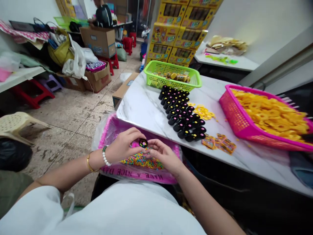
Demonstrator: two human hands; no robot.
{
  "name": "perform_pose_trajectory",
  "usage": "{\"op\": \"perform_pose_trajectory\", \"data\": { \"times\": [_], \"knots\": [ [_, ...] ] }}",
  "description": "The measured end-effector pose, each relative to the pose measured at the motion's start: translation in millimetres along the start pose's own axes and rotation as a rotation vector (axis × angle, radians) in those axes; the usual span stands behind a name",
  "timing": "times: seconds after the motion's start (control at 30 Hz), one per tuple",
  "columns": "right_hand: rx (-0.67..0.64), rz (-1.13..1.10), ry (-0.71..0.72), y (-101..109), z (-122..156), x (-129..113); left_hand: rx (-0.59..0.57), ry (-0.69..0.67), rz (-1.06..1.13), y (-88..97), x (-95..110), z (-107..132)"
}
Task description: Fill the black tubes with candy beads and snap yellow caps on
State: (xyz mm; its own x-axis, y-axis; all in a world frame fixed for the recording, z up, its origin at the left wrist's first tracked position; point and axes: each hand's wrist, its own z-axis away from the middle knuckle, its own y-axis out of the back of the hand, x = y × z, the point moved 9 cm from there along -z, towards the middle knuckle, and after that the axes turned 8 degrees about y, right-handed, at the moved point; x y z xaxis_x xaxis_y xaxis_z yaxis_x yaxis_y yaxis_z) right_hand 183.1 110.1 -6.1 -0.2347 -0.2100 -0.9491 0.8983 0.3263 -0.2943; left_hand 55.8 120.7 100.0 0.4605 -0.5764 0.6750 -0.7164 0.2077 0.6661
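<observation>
My left hand (123, 145) pinches a small black cylinder container (143, 143) with coloured beads at its open top. My right hand (163, 155) has its fingers curled at the container's right side, touching it. Both hands hover over a pink tray (111, 130) on my lap, lined with clear plastic and holding many small multicoloured candy beads (141, 161). On the marble table (141, 107) ahead, several filled black containers (182, 112) lie in rows.
A green basket (171, 70) and a pink basket of yellow rings (266, 116) stand on the table, with loose yellow rings (202, 112) and small printed packets (220, 143). Yellow boxes (176, 29) are stacked behind. Stools, cartons and a seated person (102, 14) fill the floor at left.
</observation>
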Motion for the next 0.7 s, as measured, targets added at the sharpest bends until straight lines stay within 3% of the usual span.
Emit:
{"op": "perform_pose_trajectory", "data": {
  "times": [0.17,0.27,0.37,0.53,0.7],
  "knots": [
    [-0.026,-0.069,0.062,-5.8,10.1,-15.8,-0.047,-0.163,0.011,-14.0,24.4,5.7],
    [0.07,0.191,0.197,4.8,13.4,-28.4,-0.037,-0.155,-0.047,-22.6,21.3,13.5],
    [0.197,0.412,0.255,19.8,16.3,-31.5,-0.016,-0.077,-0.097,-21.0,3.6,17.6],
    [0.241,0.248,0.078,33.6,15.3,-5.5,-0.043,0.033,-0.099,-14.1,-27.0,25.4],
    [0.275,-0.055,-0.075,37.8,17.1,11.8,-0.075,0.089,-0.054,-16.4,-34.0,33.6]
  ]
}}
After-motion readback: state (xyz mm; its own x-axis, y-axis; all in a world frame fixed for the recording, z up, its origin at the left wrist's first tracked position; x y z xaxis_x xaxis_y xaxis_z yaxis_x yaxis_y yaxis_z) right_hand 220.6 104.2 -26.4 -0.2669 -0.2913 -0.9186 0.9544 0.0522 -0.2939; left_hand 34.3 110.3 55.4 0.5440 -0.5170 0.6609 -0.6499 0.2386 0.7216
